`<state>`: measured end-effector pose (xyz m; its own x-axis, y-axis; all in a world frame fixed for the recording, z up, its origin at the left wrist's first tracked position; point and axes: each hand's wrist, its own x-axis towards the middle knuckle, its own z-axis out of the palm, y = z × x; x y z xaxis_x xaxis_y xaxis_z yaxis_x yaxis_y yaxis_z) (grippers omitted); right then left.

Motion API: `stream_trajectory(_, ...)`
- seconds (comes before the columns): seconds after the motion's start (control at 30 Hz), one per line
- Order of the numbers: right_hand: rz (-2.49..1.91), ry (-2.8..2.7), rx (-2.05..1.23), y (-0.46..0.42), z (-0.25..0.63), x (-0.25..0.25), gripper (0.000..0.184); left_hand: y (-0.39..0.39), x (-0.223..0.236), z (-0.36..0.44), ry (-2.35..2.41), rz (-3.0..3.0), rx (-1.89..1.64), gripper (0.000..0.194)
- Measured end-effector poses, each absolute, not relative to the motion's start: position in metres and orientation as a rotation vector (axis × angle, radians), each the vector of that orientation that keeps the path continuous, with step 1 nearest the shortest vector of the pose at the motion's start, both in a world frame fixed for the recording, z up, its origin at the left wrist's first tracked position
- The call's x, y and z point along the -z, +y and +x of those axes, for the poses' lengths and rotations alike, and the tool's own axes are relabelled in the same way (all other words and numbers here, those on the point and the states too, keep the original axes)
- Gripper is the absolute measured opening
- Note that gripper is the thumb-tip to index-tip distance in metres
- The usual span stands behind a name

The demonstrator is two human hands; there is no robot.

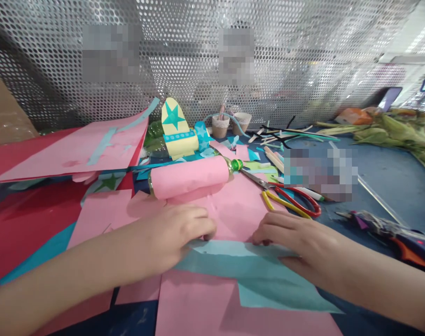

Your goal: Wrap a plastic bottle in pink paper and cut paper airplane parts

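My left hand [184, 231] and my right hand [289, 235] grip a light blue sheet of paper [240, 268] by its two ends, fingers curled over the far edge. That edge is folded into a strip, and a loose flap hangs toward me. Under it lies pink paper [194, 303]. Just beyond my hands, a bottle wrapped in pink paper [189, 177] rests on its side, its green cap pointing right. Scissors with red handles [296, 196] lie beyond my right hand, beside a yellow-handled tool [284, 205]. My thumbs are mostly hidden.
Red and pink sheets [82, 154] pile up at the left. A yellow paper piece with a blue-green star [173, 119] stands at the back near two small pots [220, 126]. A glue gun [391, 233] lies at the right, with corn husks [391, 130] behind. A perforated metal screen [184, 46] closes the back.
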<state>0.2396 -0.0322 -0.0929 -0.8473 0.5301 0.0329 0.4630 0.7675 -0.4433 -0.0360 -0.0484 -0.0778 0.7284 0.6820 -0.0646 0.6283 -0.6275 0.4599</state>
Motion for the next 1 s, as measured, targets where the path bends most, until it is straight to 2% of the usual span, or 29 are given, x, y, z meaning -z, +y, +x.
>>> stream_trajectory(0.13,-0.693,-2.824,-0.172,-0.045,0.237,0.098,0.044,-0.050,0.082,-0.031,1.015,2.632,-0.162,0.035)
stream_trajectory(0.23,-0.684,-2.798,-0.046,-0.053,0.244,0.100,0.046,-0.052,0.082,-0.028,1.006,2.699,-0.150,0.035)
stream_trajectory(0.5,-0.759,-2.840,-0.206,-0.066,0.274,0.109,0.060,-0.075,0.104,-0.046,1.010,2.773,-0.499,0.033)
stream_trajectory(0.73,-0.766,-2.617,-0.313,-0.062,0.271,0.116,0.048,-0.074,0.113,-0.058,1.248,2.440,-0.703,0.022)
stream_trajectory(1.0,-0.764,-2.604,-0.417,-0.063,0.283,0.130,0.060,-0.076,0.111,-0.070,1.020,2.735,-0.607,0.033)
